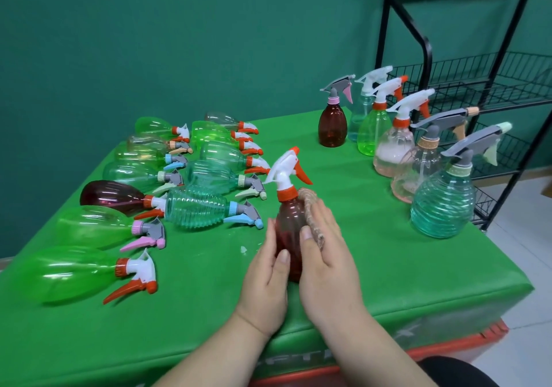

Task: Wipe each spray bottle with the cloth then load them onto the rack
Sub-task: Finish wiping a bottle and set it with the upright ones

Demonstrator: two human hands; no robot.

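Gripping the brown spray bottle (290,222) upright at the near middle of the table (373,252), with left hand (265,279) curled round its left flank and right hand (328,264) wrapped, fingers together, apparently over the cloth (312,213); looked empty, hence probably light, slick, squashy, safest held at the belly.

So the table was covered in a bright green cloth-like cover (388,252), smooth and a bit shiny, hanging over the front edge with some faint pale lettering (298,359) on it that I couldn't read. A tiny white fleck (243,249) sat on the cover near the middle. Under the cover, a red-orange base (466,345) poked out at the lower right. Behind it all was a plain teal wall (179,43), and off to the right a pale tiled floor (525,282).
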